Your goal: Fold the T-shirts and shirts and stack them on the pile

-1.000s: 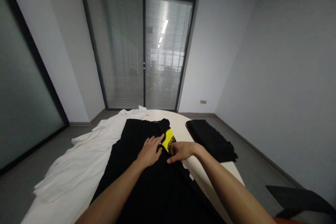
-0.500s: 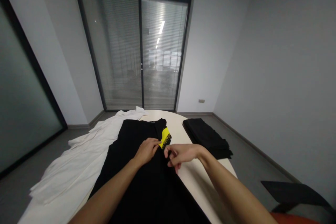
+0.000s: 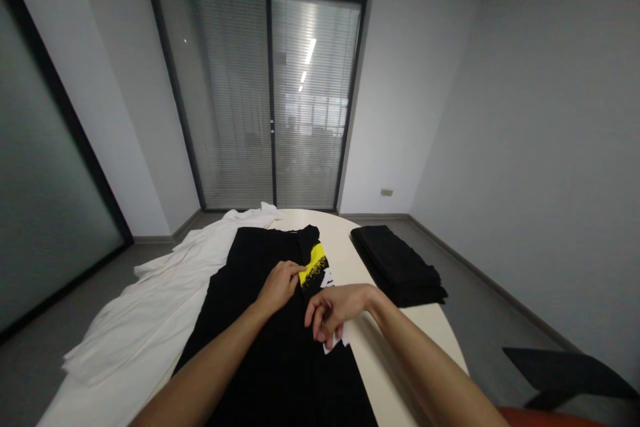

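Note:
A black shirt (image 3: 270, 360) lies lengthwise on the table, its right side folded inward so a yellow, black and white printed part (image 3: 314, 265) shows. My left hand (image 3: 280, 285) rests on the shirt, its fingers closed on the edge of the yellow print, thumb hidden. Closer to me, at the folded right edge, my right hand (image 3: 336, 312) has its fingers curled on the cloth. White print peeks out above and below this hand. The exact grip of the fingertips is partly covered.
White garments (image 3: 145, 307) lie spread along the left of the pale round-ended table (image 3: 340, 240). A folded black stack of cloth (image 3: 397, 267) sits at the right edge. Beyond the table are a blinds-covered glass partition (image 3: 270, 107) and, lower right, a dark chair (image 3: 565, 370).
My right hand has moved slightly toward me and left, bringing the shirt's edge inward. More yellow and some white print now show. My left hand has stayed nearly in place.

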Demonstrator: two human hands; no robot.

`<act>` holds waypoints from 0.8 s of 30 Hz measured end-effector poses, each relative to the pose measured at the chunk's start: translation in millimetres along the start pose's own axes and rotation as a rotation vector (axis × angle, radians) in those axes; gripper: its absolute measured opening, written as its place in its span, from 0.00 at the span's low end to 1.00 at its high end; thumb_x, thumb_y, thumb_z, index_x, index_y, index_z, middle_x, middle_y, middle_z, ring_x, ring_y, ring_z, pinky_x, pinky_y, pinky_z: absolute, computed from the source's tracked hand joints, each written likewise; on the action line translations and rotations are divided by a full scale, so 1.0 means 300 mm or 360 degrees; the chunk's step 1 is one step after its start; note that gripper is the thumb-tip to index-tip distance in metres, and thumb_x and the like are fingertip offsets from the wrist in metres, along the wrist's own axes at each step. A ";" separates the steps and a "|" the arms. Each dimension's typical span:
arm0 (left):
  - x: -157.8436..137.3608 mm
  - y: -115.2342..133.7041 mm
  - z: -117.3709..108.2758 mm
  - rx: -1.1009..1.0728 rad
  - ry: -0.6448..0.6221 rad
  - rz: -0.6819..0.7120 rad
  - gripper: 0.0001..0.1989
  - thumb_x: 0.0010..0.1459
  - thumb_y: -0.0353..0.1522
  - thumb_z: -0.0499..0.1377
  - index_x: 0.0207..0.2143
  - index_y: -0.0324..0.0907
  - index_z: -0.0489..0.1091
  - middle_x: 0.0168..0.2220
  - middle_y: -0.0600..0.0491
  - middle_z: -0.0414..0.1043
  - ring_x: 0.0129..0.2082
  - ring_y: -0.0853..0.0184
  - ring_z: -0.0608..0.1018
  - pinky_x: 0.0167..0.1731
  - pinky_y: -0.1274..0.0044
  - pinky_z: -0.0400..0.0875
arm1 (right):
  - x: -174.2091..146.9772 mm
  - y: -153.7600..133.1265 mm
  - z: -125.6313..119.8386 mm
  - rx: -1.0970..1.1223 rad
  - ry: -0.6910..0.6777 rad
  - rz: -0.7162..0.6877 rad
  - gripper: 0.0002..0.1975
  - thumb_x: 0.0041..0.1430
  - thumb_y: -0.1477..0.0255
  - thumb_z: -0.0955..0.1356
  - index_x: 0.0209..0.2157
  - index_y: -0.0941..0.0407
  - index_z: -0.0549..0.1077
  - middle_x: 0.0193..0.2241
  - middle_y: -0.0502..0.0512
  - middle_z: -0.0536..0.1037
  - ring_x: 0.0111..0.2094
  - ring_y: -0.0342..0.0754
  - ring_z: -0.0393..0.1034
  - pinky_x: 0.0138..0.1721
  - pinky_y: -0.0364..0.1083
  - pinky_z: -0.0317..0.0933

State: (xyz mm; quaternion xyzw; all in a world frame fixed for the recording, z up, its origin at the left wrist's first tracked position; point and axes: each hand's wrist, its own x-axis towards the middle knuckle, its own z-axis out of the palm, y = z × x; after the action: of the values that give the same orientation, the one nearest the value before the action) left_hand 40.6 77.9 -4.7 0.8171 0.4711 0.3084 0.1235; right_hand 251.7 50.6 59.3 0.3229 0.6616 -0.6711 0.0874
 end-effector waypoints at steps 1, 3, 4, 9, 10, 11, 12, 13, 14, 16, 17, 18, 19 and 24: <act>-0.002 0.007 -0.002 0.0009 -0.0004 -0.0009 0.20 0.62 0.24 0.50 0.50 0.44 0.77 0.48 0.50 0.76 0.49 0.62 0.74 0.54 0.70 0.67 | 0.003 -0.005 -0.011 -0.0034 0.0097 -0.0058 0.22 0.45 0.66 0.77 0.42 0.57 0.72 0.34 0.50 0.79 0.27 0.42 0.76 0.26 0.37 0.65; -0.011 0.025 -0.007 0.0025 -0.0024 -0.0017 0.21 0.61 0.24 0.50 0.50 0.43 0.76 0.49 0.50 0.76 0.51 0.62 0.73 0.55 0.70 0.66 | 0.020 -0.010 -0.045 -0.0163 0.0499 -0.0203 0.11 0.55 0.68 0.71 0.39 0.57 0.72 0.31 0.49 0.78 0.23 0.39 0.74 0.23 0.37 0.62; -0.017 0.035 -0.010 0.0033 -0.0035 -0.0019 0.20 0.62 0.25 0.50 0.50 0.43 0.76 0.50 0.49 0.76 0.52 0.62 0.73 0.56 0.70 0.65 | 0.033 -0.012 -0.066 -0.0280 0.0793 -0.0245 0.07 0.58 0.70 0.68 0.38 0.57 0.73 0.29 0.49 0.78 0.22 0.39 0.72 0.24 0.37 0.61; -0.050 0.077 -0.024 0.0092 -0.0047 -0.0020 0.19 0.65 0.39 0.54 0.54 0.44 0.73 0.51 0.47 0.73 0.53 0.59 0.72 0.56 0.68 0.66 | 0.123 -0.027 -0.184 -0.0834 0.1873 -0.0095 0.07 0.62 0.71 0.65 0.38 0.57 0.75 0.34 0.54 0.80 0.32 0.43 0.74 0.36 0.40 0.63; -0.054 0.081 -0.027 0.0114 -0.0045 -0.0021 0.19 0.64 0.40 0.55 0.54 0.44 0.72 0.51 0.47 0.72 0.52 0.58 0.72 0.56 0.68 0.66 | 0.139 -0.034 -0.205 -0.0859 0.1913 -0.0055 0.07 0.62 0.70 0.66 0.39 0.56 0.75 0.36 0.55 0.80 0.35 0.44 0.74 0.38 0.41 0.63; -0.055 0.082 -0.029 0.0130 -0.0047 -0.0019 0.20 0.63 0.40 0.56 0.55 0.45 0.72 0.50 0.47 0.72 0.52 0.58 0.72 0.55 0.68 0.66 | 0.155 -0.043 -0.224 -0.0867 0.1930 -0.0016 0.08 0.62 0.69 0.66 0.39 0.56 0.76 0.37 0.56 0.81 0.37 0.46 0.74 0.39 0.42 0.62; -0.056 0.082 -0.031 0.0138 -0.0057 -0.0015 0.20 0.62 0.39 0.57 0.55 0.45 0.71 0.50 0.47 0.72 0.51 0.58 0.72 0.54 0.68 0.67 | 0.169 -0.053 -0.243 -0.0884 0.1956 0.0032 0.08 0.62 0.67 0.67 0.39 0.55 0.76 0.37 0.56 0.81 0.38 0.47 0.74 0.40 0.43 0.62; -0.054 0.080 -0.033 0.0133 -0.0070 -0.0007 0.20 0.61 0.38 0.58 0.56 0.44 0.71 0.49 0.47 0.72 0.51 0.58 0.71 0.54 0.68 0.67 | 0.184 -0.063 -0.259 -0.0902 0.1980 0.0081 0.09 0.62 0.65 0.67 0.39 0.55 0.76 0.38 0.56 0.81 0.39 0.48 0.74 0.40 0.43 0.62; -0.052 0.077 -0.034 0.0117 -0.0085 0.0003 0.21 0.61 0.37 0.59 0.56 0.45 0.71 0.48 0.47 0.72 0.51 0.58 0.71 0.54 0.67 0.67 | 0.199 -0.073 -0.274 -0.0919 0.2003 0.0126 0.11 0.61 0.62 0.68 0.39 0.54 0.76 0.38 0.57 0.81 0.40 0.49 0.74 0.40 0.44 0.62; -0.048 0.069 -0.035 0.0074 -0.0117 0.0030 0.20 0.61 0.35 0.59 0.56 0.46 0.71 0.48 0.48 0.72 0.50 0.59 0.71 0.56 0.66 0.66 | 0.233 -0.093 -0.297 -0.0952 0.2041 0.0204 0.15 0.59 0.58 0.69 0.39 0.54 0.75 0.39 0.59 0.80 0.41 0.52 0.74 0.40 0.46 0.62; -0.046 0.065 -0.034 0.0056 -0.0127 0.0038 0.20 0.62 0.35 0.58 0.57 0.47 0.70 0.48 0.49 0.72 0.50 0.59 0.71 0.57 0.65 0.65 | 0.252 -0.101 -0.305 -0.0980 0.2057 0.0248 0.17 0.59 0.55 0.69 0.39 0.54 0.75 0.39 0.59 0.80 0.42 0.53 0.74 0.41 0.46 0.62; -0.044 0.061 -0.033 0.0044 -0.0135 0.0042 0.20 0.62 0.35 0.58 0.57 0.48 0.70 0.49 0.49 0.71 0.50 0.59 0.71 0.58 0.65 0.63 | 0.271 -0.108 -0.311 -0.1016 0.2070 0.0290 0.19 0.58 0.53 0.68 0.40 0.55 0.75 0.40 0.60 0.80 0.43 0.54 0.75 0.41 0.47 0.63; -0.044 0.058 -0.031 0.0038 -0.0143 0.0043 0.20 0.63 0.35 0.58 0.57 0.49 0.70 0.50 0.50 0.71 0.51 0.59 0.71 0.59 0.64 0.62 | 0.290 -0.113 -0.316 -0.1058 0.2080 0.0332 0.22 0.58 0.51 0.68 0.40 0.55 0.75 0.40 0.60 0.80 0.43 0.54 0.75 0.42 0.48 0.63; -0.041 0.050 -0.023 0.0076 -0.0192 0.0003 0.22 0.64 0.36 0.56 0.60 0.47 0.67 0.56 0.48 0.69 0.57 0.57 0.69 0.62 0.63 0.59 | 0.366 -0.121 -0.334 -0.1097 0.2114 0.0502 0.20 0.57 0.56 0.70 0.42 0.57 0.76 0.42 0.66 0.80 0.45 0.58 0.75 0.46 0.51 0.63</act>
State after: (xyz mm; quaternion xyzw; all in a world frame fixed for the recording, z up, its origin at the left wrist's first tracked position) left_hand 42.2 58.9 3.4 0.8373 0.4693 0.2474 0.1320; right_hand 178.6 183.2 37.7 0.7038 0.6932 -0.0712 -0.1382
